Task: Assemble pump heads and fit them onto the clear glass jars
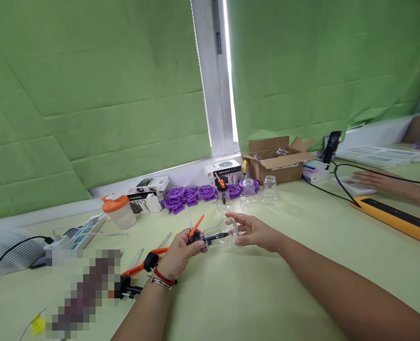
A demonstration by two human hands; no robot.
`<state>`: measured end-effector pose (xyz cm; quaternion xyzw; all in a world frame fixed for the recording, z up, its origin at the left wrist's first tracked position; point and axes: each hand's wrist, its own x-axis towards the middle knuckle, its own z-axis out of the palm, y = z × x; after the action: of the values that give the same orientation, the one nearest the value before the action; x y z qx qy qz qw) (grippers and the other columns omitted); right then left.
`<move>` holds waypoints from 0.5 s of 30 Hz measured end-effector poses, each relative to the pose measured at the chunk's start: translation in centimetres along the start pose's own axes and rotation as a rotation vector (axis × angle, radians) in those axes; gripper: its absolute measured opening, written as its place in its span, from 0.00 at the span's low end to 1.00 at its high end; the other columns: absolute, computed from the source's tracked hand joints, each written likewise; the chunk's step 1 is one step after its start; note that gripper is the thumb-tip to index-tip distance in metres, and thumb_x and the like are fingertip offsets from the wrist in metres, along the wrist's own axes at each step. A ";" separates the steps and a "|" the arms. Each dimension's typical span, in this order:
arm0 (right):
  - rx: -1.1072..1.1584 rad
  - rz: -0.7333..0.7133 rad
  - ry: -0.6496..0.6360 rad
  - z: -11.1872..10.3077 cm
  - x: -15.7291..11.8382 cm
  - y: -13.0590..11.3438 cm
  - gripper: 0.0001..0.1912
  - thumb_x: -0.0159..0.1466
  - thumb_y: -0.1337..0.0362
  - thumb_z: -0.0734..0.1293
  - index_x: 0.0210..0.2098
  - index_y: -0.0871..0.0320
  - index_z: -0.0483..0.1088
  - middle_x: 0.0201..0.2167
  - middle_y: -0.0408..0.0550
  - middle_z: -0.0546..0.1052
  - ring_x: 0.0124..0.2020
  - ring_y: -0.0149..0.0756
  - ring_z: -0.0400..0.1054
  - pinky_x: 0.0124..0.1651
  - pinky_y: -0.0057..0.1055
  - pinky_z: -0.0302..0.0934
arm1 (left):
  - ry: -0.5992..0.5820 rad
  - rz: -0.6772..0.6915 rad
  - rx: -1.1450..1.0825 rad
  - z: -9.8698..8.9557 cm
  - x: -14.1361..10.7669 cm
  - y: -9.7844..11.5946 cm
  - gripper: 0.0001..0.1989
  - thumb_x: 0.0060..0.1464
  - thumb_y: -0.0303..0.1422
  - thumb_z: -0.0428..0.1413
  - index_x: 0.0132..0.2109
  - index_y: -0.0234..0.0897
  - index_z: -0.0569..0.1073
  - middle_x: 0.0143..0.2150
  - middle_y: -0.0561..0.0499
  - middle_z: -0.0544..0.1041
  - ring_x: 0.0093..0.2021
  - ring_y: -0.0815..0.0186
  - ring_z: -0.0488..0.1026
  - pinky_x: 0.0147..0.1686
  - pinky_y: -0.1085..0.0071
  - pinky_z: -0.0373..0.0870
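A black and orange pump-like part (198, 237) with a metal rod is gripped in my left hand (180, 253). Its black stem lies inside a clear bottle (215, 232) tilted on its side. The fingers of my right hand (256, 231) are wrapped round the wide end of that bottle. Beside my left wrist, more black and orange parts (151, 261) with metal rods lie on the table. Behind my hands stands another clear bottle (224, 204) with a black and orange top, next to two clear bottles (248, 193) (269, 190).
Purple plastic parts (206, 192), small boxes (146, 202) and an open carton (283, 163) line the back. An orange-lidded cup (119, 210) and power strip (89, 232) are left. At right are an orange-and-black strip (398, 220), cables and another person's hand (373, 180).
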<state>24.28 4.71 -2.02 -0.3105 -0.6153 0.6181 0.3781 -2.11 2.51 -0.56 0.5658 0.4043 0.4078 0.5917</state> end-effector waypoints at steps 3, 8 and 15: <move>0.022 0.046 0.008 0.3 0.1 -0.1 0.40 0.49 0.60 0.75 0.58 0.54 0.58 0.49 0.53 0.65 0.39 0.36 0.69 0.35 0.32 0.67 | 0.012 0.008 0.014 -0.1 0.0 -0.1 0.16 0.44 0.36 0.63 0.38 0.34 0.68 0.33 0.53 0.72 0.32 0.68 0.73 0.42 0.64 0.69; 0.028 0.110 -0.031 0.5 0.5 0.4 0.23 0.56 0.52 0.68 0.46 0.60 0.66 0.37 0.49 0.70 0.28 0.32 0.71 0.27 0.29 0.67 | -0.012 0.004 0.054 0.1 -0.1 0.1 0.16 0.44 0.36 0.63 0.39 0.34 0.68 0.32 0.53 0.72 0.33 0.68 0.73 0.43 0.64 0.69; -0.010 0.307 0.058 0.5 1.0 1.2 0.25 0.61 0.43 0.57 0.42 0.60 0.62 0.24 0.45 0.73 0.13 0.27 0.64 0.12 0.22 0.56 | -0.077 -0.002 0.043 0.4 -0.2 0.2 0.15 0.46 0.36 0.62 0.39 0.34 0.67 0.33 0.51 0.73 0.33 0.67 0.72 0.42 0.64 0.69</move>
<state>23.19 5.33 -3.13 -0.4204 -0.5525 0.6563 0.2953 -1.85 2.18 -0.38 0.5931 0.3906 0.3764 0.5949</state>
